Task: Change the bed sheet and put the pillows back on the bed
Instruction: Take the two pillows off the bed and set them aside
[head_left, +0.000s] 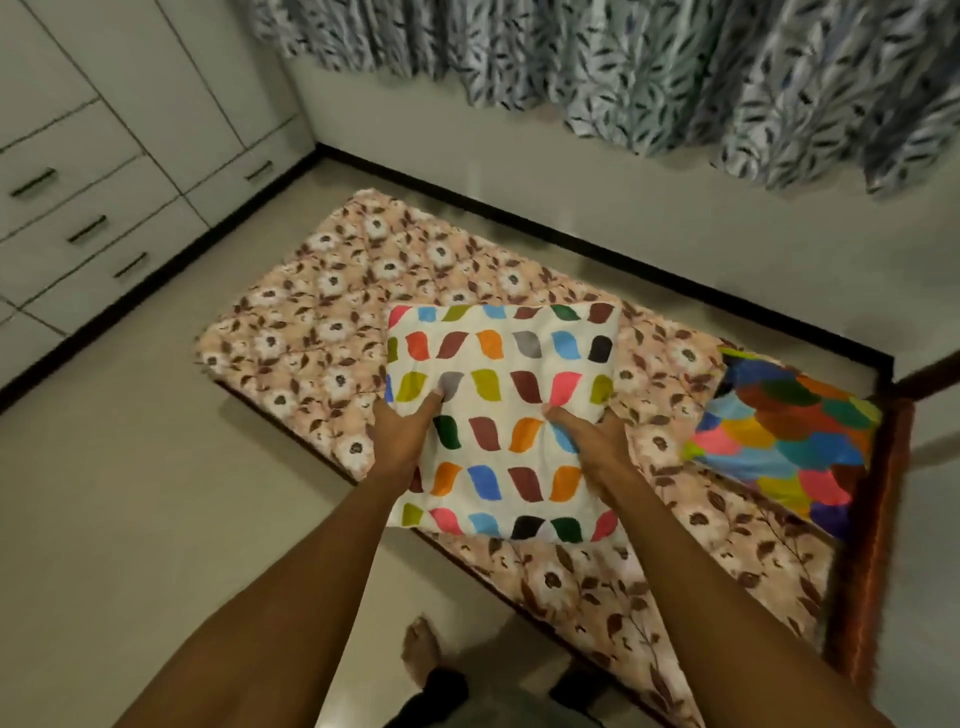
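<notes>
A white pillow with coloured leaf shapes (519, 364) is held over the bed, near its long front edge. My left hand (400, 436) grips its left side, thumb on top. My right hand (587, 436) grips its right part, thumb pressed into the fabric. The bed carries a peach sheet with brown and white flowers (322, 312). A second pillow with bright multicoloured scales (784, 436) lies at the right end of the bed, against the reddish wooden headboard (878, 519).
White wardrobe drawers with dark handles (88, 228) line the left wall. A blue-grey leaf-patterned curtain (675, 67) hangs over the far wall. Pale tiled floor (130, 493) lies in front of the bed. My bare foot (421, 649) stands by the bed's edge.
</notes>
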